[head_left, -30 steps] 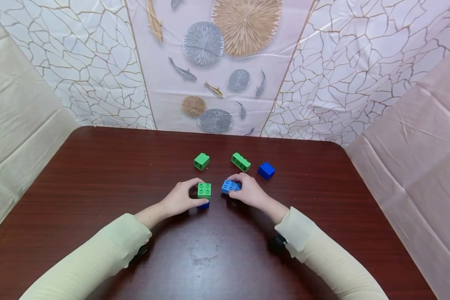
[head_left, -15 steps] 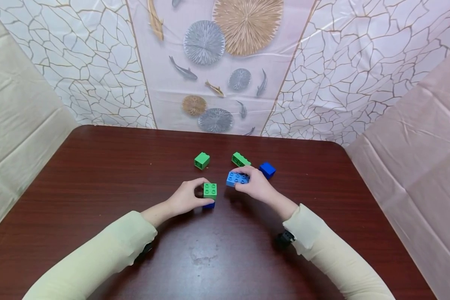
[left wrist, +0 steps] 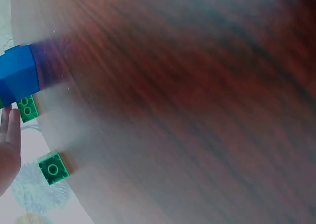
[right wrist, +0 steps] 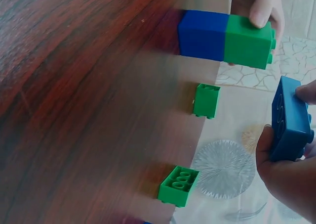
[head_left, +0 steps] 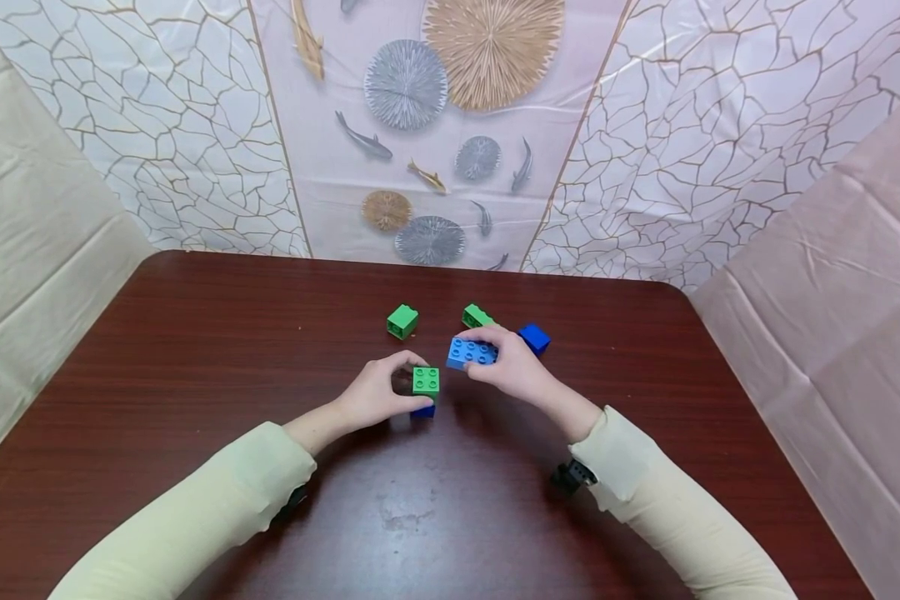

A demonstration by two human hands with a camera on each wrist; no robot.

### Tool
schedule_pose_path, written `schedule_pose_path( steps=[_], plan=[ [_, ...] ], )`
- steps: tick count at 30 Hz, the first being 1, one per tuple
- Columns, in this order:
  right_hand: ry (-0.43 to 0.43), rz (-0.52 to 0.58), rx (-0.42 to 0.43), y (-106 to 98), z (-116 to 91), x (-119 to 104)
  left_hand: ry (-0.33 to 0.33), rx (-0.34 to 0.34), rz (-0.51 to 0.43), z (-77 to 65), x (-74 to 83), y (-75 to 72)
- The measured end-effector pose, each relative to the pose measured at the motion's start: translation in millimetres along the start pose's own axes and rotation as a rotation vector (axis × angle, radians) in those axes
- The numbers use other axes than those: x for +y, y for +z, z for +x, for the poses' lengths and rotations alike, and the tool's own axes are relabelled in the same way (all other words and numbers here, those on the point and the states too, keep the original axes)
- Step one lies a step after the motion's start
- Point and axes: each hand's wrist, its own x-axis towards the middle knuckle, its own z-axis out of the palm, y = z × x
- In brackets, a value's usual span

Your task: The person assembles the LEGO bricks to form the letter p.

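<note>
My left hand (head_left: 369, 395) grips a two-block stack between thumb and fingers. On top is a green block (head_left: 425, 380) with studs facing up; beneath it sits a dark blue block (right wrist: 201, 35). Just right of the stack, my right hand (head_left: 516, 367) pinches a lighter blue brick (head_left: 467, 352) by its right end, studs up. A gap separates this brick from the stack in the right wrist view, where the brick appears raised above the table. In the left wrist view, only a few fingers and part of the held blocks show at the left edge.
Behind the hands, a small green block (head_left: 402, 322) and a longer green brick (head_left: 478, 316) lie on their sides on the dark brown table (head_left: 217, 350). Another dark blue block (head_left: 534, 338) lies beyond my right hand, partly covered by it. Patterned cloth (head_left: 435, 167) hangs behind the table.
My right hand has raised the lighter blue brick and moved it away from me. My left hand has shifted right with the stack, narrowing the sideways gap.
</note>
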Motion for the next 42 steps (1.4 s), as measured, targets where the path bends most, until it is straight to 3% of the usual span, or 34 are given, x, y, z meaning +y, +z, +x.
schedule_pose_path(
  steps=[17, 31, 42],
  plan=[
    [-0.057, 0.056, -0.049, 0.6, -1.8, -11.5, 0.045, -0.024, -0.106, 14.1, 0.0, 11.1],
    [-0.083, 0.052, -0.077, 0.6, -4.1, -7.0, 0.007, -0.045, -0.205, 20.7, 5.3, 20.1],
    [-0.104, 0.036, -0.102, 8.1, -0.9, 2.9, 0.006, -0.040, -0.209, 21.8, 0.9, 20.5]
  ],
)
